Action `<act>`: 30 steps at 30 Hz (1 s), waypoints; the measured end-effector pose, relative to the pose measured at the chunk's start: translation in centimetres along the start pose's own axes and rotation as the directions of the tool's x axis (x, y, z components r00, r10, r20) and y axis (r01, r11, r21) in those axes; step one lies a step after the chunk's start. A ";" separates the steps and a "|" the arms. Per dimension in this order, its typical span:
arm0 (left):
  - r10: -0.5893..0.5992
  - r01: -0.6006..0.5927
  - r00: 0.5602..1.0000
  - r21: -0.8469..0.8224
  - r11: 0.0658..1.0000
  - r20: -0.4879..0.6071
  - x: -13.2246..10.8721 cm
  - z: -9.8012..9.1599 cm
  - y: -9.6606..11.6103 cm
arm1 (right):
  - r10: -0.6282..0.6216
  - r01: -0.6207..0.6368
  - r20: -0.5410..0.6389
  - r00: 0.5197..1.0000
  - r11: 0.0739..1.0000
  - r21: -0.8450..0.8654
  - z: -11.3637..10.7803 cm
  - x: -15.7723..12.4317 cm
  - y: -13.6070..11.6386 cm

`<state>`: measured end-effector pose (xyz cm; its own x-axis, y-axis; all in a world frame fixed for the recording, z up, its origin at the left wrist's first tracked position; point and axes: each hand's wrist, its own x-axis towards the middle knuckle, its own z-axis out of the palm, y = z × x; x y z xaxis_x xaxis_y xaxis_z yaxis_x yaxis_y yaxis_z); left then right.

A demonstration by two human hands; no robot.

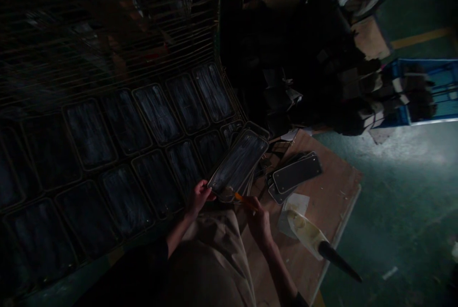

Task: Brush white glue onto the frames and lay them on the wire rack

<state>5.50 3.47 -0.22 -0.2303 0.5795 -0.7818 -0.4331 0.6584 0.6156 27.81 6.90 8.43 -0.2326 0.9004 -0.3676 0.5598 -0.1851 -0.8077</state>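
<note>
My left hand (199,197) grips the near end of a dark rectangular panel (239,163) with rounded corners and a whitish smeared face, held tilted above my lap. My right hand (258,221) is closed on a thin orange-handled brush (244,199) whose tip touches the panel's near edge. More panels seem stacked under the held one.
Several similar smeared panels (157,114) lie in rows on a wire rack to the left. A wooden board (329,197) on the right carries a small stack of dark panels (296,174) and a pale scoop-like tool with a black handle (315,239). A blue crate (440,88) stands at far right.
</note>
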 end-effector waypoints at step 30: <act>0.010 -0.009 1.000 0.102 0.995 -0.012 0.0 0.2 0.9 | -0.433 0.391 -0.051 0.900 0.854 -0.344 -2.8 11.3 -0.4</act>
<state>5.27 4.13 0.39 -0.2448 0.5803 -0.7768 -0.3401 0.6988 0.6293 27.19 18.28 5.82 -0.4113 0.9105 0.0426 0.6601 0.3298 -0.6749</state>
